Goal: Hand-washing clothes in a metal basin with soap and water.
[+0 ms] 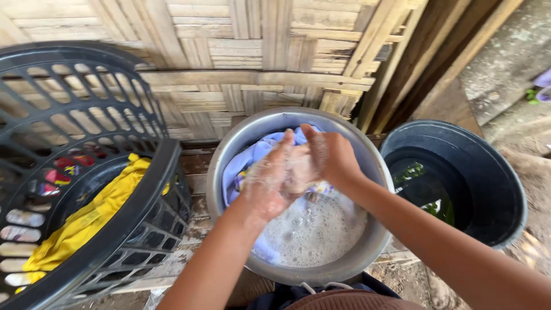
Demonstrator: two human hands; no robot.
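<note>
Both of my hands are over a round metal basin of soapy, foamy water. My left hand and my right hand are pressed together, soapy, gripping a bunched part of a light purple cloth between them. The rest of the cloth lies against the basin's left inner wall and dips into the suds. A bit of patterned fabric shows under my hands.
A black plastic laundry basket stands at the left with a yellow garment and other clothes inside. A dark bucket holding water stands at the right. A woven bamboo wall rises behind. Bare ground lies at the far right.
</note>
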